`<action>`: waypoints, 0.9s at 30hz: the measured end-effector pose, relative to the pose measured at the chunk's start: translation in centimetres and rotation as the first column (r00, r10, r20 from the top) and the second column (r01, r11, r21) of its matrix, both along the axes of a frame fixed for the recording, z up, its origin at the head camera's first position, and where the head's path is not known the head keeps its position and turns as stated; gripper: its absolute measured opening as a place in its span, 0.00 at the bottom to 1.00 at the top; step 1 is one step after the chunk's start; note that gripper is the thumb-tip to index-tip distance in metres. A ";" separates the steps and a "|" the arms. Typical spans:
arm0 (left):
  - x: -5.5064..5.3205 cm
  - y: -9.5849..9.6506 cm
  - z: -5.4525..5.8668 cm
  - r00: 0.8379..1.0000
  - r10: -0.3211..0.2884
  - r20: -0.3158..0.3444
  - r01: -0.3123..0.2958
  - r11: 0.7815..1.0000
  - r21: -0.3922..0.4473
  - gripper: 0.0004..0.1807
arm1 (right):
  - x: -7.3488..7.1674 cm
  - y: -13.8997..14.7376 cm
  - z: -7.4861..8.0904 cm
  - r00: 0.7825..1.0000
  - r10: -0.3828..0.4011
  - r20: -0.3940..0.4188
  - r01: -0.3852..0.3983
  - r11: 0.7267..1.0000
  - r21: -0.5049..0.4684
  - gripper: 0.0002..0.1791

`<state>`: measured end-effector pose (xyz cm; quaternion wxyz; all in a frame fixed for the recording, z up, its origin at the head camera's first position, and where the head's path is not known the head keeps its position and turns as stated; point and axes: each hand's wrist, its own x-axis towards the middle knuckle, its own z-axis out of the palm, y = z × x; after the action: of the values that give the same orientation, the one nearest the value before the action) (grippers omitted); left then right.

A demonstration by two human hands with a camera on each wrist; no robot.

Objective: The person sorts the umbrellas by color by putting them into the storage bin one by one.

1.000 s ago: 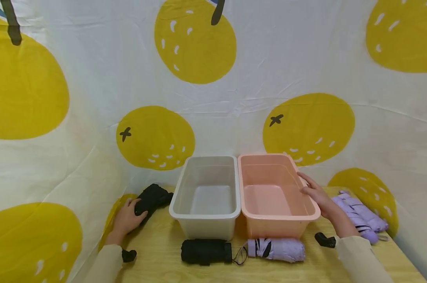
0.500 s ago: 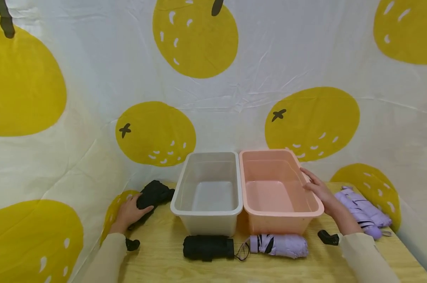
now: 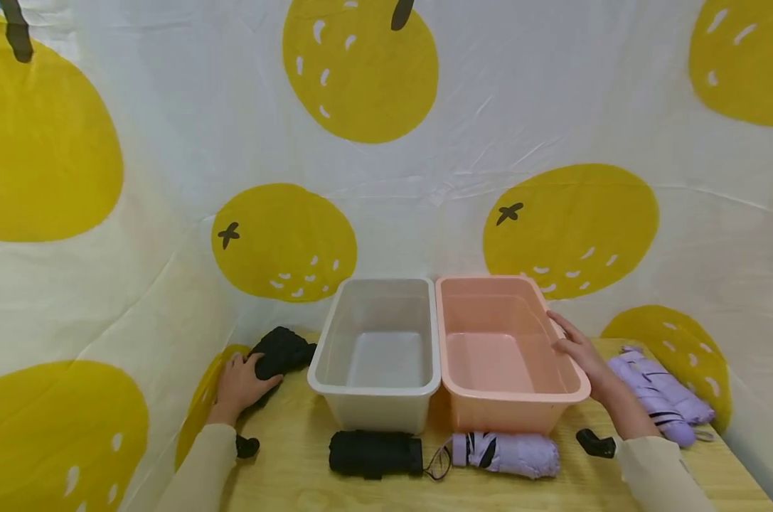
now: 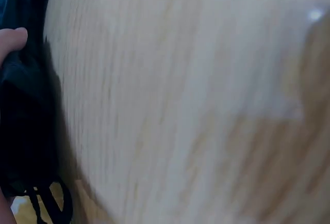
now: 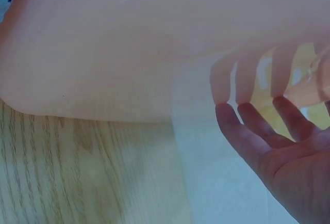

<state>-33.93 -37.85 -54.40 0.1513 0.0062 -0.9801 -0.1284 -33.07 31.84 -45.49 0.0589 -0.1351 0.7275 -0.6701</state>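
Note:
My left hand (image 3: 242, 387) holds a black folded umbrella (image 3: 282, 352) at the table's left side; its thumb lies across the dark fabric (image 4: 26, 100) in the left wrist view. With my right hand (image 3: 584, 355) I grip the right rim of a pink basin (image 3: 514, 395). In the right wrist view, several fingertips touch the basin's outer wall (image 5: 103, 59). A grey-white basin (image 3: 375, 390) stands against the pink one, on its left. Both basins have nothing inside.
In front of the basins lie a black folded umbrella (image 3: 375, 453) and a lilac one (image 3: 510, 454). More lilac folded umbrellas (image 3: 661, 391) lie near the right edge of the wooden table (image 3: 284, 483). A fruit-print cloth (image 3: 418, 213) hangs behind.
The left hand has shifted slightly right and forward on the black umbrella. The right hand keeps its place on the pink basin's rim. The head view has tilted a little.

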 end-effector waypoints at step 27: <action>-0.3 1.0 0.8 0.996 0.001 0.091 -0.025 0.964 0.265 0.46 | 0.0 -0.3 -0.2 1.000 -0.012 -0.001 0.012 0.998 -0.068 0.36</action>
<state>-34.26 -36.81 -53.62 0.1057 0.0384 -0.9598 -0.2573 -33.03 31.54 -45.65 0.0495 -0.1333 0.7050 -0.6948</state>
